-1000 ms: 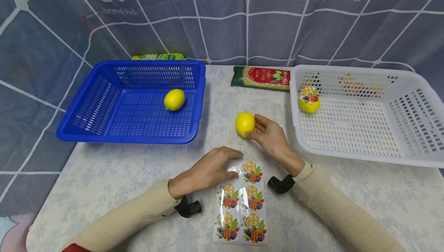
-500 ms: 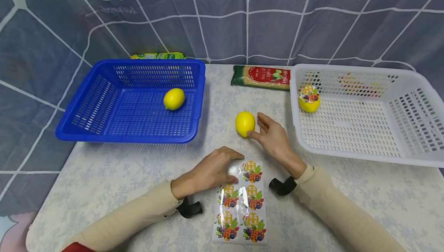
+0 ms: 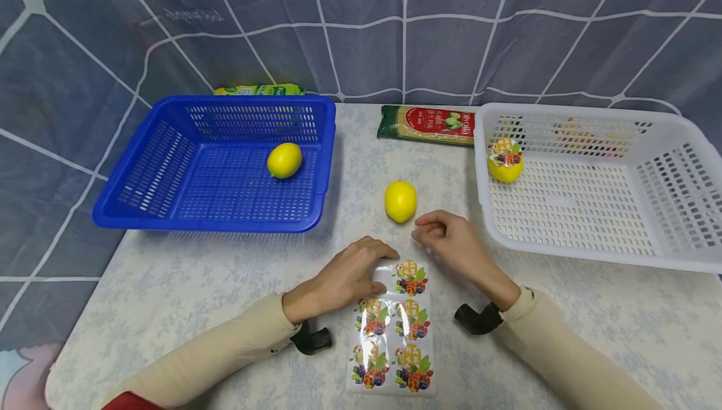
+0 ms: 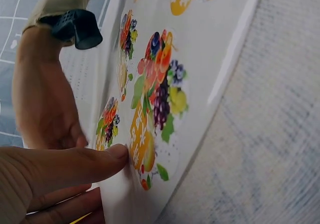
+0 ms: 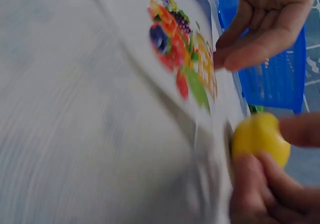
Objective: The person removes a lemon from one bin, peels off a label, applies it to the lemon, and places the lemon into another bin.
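Observation:
A sheet of fruit stickers (image 3: 392, 328) lies on the table in front of me. Over its upper left part is my left hand (image 3: 344, 277), thumb and fingers resting at the sheet; in the left wrist view the thumb (image 4: 95, 164) touches it beside a sticker. A yellow lemon (image 3: 400, 201) stands beyond the sheet, held by neither hand. My right hand (image 3: 451, 242) is just right of and nearer than the lemon, apart from it, its fingers loosely bent with nothing seen between them. The right wrist view is blurred and shows the lemon (image 5: 261, 139) behind the fingers.
A blue basket (image 3: 211, 225) at the left has one lemon (image 3: 284, 160) inside. The white basket (image 3: 575, 253) at the right holds a lemon with a sticker (image 3: 505, 160). A red-and-green pasta packet (image 3: 427, 125) lies at the back, a green packet (image 3: 259, 89) behind the blue basket.
My right hand has let go of the lemon and drawn back toward me and slightly right. The lemon stays in place. My left hand has barely moved at the sheet.

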Demonstrator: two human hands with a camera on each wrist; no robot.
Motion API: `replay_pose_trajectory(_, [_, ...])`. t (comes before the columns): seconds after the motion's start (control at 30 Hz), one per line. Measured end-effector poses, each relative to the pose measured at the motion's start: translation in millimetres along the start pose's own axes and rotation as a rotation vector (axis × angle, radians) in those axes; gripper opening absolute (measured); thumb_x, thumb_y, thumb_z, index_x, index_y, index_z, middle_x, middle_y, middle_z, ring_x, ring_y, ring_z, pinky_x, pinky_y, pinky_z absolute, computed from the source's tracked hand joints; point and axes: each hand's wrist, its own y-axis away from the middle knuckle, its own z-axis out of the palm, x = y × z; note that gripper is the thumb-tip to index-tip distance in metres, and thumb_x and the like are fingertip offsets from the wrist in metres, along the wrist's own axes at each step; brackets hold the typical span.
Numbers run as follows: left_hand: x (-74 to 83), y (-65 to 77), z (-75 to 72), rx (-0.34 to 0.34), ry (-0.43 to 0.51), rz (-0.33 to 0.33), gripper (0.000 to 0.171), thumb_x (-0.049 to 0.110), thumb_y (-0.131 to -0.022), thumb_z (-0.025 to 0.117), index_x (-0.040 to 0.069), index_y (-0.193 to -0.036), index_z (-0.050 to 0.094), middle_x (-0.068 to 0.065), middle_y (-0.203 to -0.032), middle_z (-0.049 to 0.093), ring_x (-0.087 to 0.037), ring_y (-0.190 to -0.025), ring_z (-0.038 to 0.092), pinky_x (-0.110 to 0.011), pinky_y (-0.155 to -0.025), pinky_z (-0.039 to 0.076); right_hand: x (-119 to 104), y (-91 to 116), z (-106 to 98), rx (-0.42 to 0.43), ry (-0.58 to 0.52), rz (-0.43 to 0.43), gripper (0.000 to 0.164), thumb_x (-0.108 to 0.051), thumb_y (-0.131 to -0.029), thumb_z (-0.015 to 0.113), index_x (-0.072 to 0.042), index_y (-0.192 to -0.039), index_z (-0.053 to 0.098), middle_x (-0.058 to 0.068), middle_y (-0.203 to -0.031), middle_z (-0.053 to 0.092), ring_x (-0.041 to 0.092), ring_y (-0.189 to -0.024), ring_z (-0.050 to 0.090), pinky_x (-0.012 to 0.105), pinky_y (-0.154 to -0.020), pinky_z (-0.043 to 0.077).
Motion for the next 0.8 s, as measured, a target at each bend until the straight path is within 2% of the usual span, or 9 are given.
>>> replay_pose_trajectory(0.1, [0.3,-0.1,0.7,-0.004,-0.002,-0.012,0.051,0.005,-0.074,0.083,0.003,-0.122,0.066,-0.009,-0.123,0.066,-0.022,-0.115,0.057,-0.036,-0.100,0.047,4,11,-7,-0.103,0.114,-0.001,0.021,-0.015,-0.091,0.068,0.002,-0.102,0.069,0.005,-0.083,0.068,0.014,-0.070,0.059,0.025,-0.061,0.048])
replay_pose_trajectory(0.2, [0.4,0.3,0.6,-0.005,0.001,-0.023,0.052,0.005,-0.075,0.083,0.004,-0.124,0.065,-0.007,-0.125,0.065,-0.021,-0.116,0.056,-0.036,-0.101,0.047,4,19,-12,-0.159,0.217,0.017,0.020,-0.019,-0.090,0.069,-0.001,-0.098,0.070,0.001,-0.075,0.064,0.013,-0.064,0.055,0.027,-0.058,0.046])
replay_pose_trajectory(0.33, [-0.6,0.8,0.6,0.001,0.005,-0.021,0.053,0.005,-0.076,0.082,0.004,-0.125,0.064,-0.007,-0.126,0.064,-0.020,-0.116,0.055,-0.035,-0.101,0.046,2,24,-13,-0.232,0.258,0.063,0.025,-0.027,-0.088,0.072,-0.004,-0.097,0.068,0.000,-0.069,0.063,0.014,-0.059,0.056,0.030,-0.055,0.045])
replay_pose_trajectory(0.5, [-1.0,1.5,0.7,0.014,0.009,-0.017,0.053,0.004,-0.076,0.081,0.004,-0.125,0.062,-0.007,-0.126,0.063,-0.019,-0.116,0.054,-0.034,-0.101,0.045,2,23,-11,-0.277,0.158,0.080,0.024,-0.024,-0.085,0.076,-0.004,-0.094,0.064,0.001,-0.072,0.066,0.016,-0.057,0.059,0.031,-0.055,0.048])
replay_pose_trajectory(0.6, [-1.1,1.7,0.7,0.023,-0.008,-0.016,0.053,0.004,-0.076,0.081,0.004,-0.125,0.062,-0.007,-0.126,0.063,-0.018,-0.114,0.055,-0.034,-0.100,0.046,5,21,-11,-0.295,0.039,0.071,0.024,-0.018,-0.085,0.076,-0.001,-0.095,0.062,0.003,-0.076,0.068,0.019,-0.060,0.061,0.032,-0.056,0.052])
replay_pose_trajectory(0.8, [-1.8,3.2,-1.0,0.058,-0.035,-0.027,0.044,0.006,-0.079,0.081,0.008,-0.120,0.066,-0.002,-0.115,0.067,-0.016,-0.106,0.060,-0.034,-0.093,0.050,10,19,-13,-0.370,-0.242,0.099,0.038,-0.006,-0.087,0.072,0.010,-0.117,0.055,0.014,-0.087,0.073,0.026,-0.076,0.070,0.037,-0.071,0.060])
